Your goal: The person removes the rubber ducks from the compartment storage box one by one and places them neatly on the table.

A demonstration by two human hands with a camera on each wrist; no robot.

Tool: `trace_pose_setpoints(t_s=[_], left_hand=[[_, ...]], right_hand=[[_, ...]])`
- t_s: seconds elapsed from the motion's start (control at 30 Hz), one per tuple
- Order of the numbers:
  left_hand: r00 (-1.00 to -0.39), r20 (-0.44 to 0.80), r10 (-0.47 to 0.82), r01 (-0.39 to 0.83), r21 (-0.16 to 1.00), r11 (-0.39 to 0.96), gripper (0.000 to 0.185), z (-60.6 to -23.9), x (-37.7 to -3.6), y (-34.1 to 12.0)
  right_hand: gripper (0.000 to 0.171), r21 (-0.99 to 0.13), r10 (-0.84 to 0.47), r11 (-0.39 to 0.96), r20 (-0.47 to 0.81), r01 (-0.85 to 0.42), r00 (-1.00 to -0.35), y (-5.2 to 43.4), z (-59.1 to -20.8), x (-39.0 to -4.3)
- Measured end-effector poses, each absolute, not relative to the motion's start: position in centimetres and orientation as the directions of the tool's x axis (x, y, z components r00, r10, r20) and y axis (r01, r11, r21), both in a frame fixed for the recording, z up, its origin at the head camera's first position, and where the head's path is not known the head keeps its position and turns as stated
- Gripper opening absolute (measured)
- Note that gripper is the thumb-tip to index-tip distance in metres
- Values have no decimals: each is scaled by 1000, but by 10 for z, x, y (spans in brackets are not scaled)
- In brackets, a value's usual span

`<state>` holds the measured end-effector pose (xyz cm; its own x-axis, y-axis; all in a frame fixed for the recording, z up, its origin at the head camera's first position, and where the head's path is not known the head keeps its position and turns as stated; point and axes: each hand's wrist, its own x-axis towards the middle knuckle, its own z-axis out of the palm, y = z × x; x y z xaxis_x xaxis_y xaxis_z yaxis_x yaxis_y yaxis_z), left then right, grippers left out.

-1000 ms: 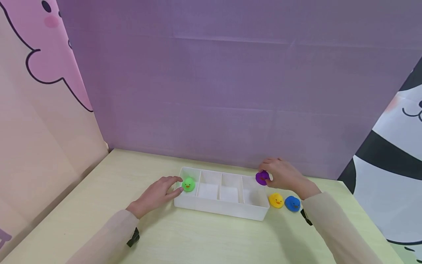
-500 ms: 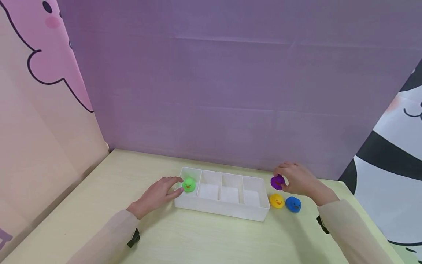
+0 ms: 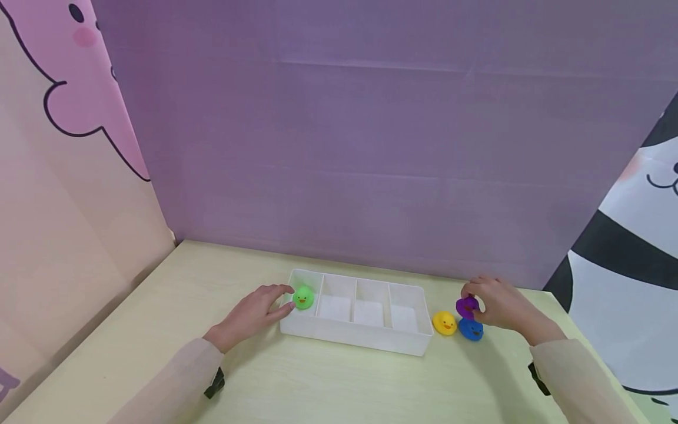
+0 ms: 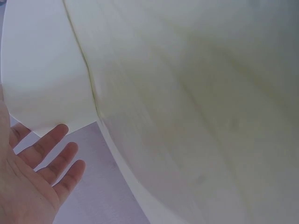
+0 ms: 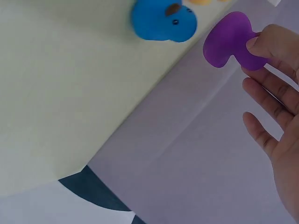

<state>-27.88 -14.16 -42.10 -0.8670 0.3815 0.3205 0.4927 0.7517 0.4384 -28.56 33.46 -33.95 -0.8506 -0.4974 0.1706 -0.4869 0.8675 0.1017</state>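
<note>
**Purple duck held over the blue one**

Near the table's (image 3: 318, 383) right edge, the right hand (image 3: 503, 309) pinches a purple duck (image 3: 467, 306) just above a blue duck (image 3: 470, 329), with a yellow duck (image 3: 444, 323) beside it. The left hand (image 3: 249, 315), fingers relaxed and straight, touches the white divided tray's (image 3: 355, 340) left end, where a green duck (image 3: 303, 297) sits in the leftmost compartment.

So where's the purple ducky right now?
In the head view the purple duck is pinched in the right hand, right of the white tray, just above the blue duck.

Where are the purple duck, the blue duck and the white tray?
purple duck (image 3: 467, 306), head view, its body
blue duck (image 5: 163, 21), right wrist view, its body
white tray (image 3: 356, 339), head view, its near wall
</note>
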Motion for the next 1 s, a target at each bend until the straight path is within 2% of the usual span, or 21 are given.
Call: trace_pose_setpoints(t_s=[0.57, 1.0], left_hand=[[-859, 339, 385, 504, 420, 755, 42, -423, -281, -142], [-869, 314, 382, 489, 432, 758, 43, -425, -282, -144]], right_hand=[[30, 129, -495, 869, 232, -478, -837, 378, -352, -279], [34, 119, -472, 881, 171, -457, -865, 394, -366, -273]])
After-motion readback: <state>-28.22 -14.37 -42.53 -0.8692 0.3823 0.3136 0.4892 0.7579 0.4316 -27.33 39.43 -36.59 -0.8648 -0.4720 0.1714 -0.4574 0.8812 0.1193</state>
